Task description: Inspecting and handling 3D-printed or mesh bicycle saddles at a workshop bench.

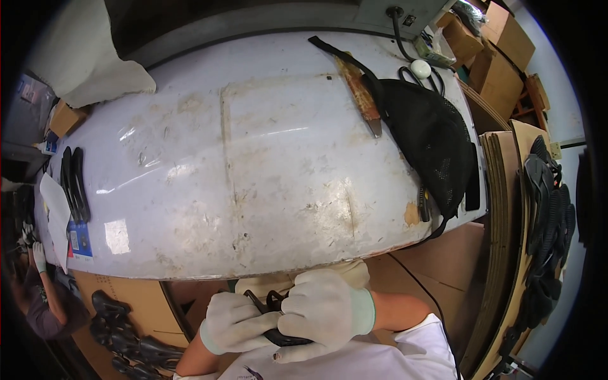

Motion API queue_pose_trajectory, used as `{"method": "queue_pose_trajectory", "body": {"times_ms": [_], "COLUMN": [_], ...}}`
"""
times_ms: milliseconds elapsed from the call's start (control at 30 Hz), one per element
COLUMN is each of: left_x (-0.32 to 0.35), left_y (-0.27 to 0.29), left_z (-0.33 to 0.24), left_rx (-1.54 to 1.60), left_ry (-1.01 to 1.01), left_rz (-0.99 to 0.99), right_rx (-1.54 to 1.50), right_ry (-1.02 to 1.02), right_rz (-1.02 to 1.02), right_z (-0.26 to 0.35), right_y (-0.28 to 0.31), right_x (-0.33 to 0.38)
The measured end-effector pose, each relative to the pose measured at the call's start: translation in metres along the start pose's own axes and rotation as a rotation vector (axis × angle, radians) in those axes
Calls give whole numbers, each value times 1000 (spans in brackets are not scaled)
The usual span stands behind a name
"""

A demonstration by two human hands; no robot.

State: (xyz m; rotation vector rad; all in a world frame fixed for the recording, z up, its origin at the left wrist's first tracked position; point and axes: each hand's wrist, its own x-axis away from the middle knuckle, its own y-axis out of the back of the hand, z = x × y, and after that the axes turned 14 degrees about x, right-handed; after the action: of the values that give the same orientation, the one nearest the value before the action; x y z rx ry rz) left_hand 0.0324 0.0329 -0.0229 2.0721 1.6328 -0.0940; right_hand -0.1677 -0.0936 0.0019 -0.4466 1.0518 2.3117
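The white table (171,215), w/ worn and stained top, is the biggest thing. Black mesh cloth item (424,126) lies on its R side. In front of the near edge, R hand (316,310) and L hand (235,320), both w/ white gloves, have fingers bent around one black curved piece (286,339), partly hidden b/w them. Smallest: white round thing (420,69), far R corner.

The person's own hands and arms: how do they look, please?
The left hand and right hand wear off-white knit gloves with pale green cuffs; a right fingertip has a small dark mark. Both forearms show bare; the right sleeve is white.
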Motion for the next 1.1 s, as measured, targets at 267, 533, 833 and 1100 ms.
{"method": "queue_pose_trajectory", "body": {"times_ms": [267,533,833,1100], "left_x": [-8,-19,-25,12], "left_y": [7,4,12,39], "left_z": [-21,-41,-54,-92], "left_rx": [-149,-417,-469,-677], "left_ry": [110,38,82,409], "left_rz": [-34,-116,38,-821], "right_rx": [-36,54,16,-174], "right_ry": [-20,6,-89,87], "right_rz": [-63,38,5,-13], "right_z": [-4,-5,0,-26], "right_y": [-13,-11,-17,12], "right_x": [5,10,9,4]}}
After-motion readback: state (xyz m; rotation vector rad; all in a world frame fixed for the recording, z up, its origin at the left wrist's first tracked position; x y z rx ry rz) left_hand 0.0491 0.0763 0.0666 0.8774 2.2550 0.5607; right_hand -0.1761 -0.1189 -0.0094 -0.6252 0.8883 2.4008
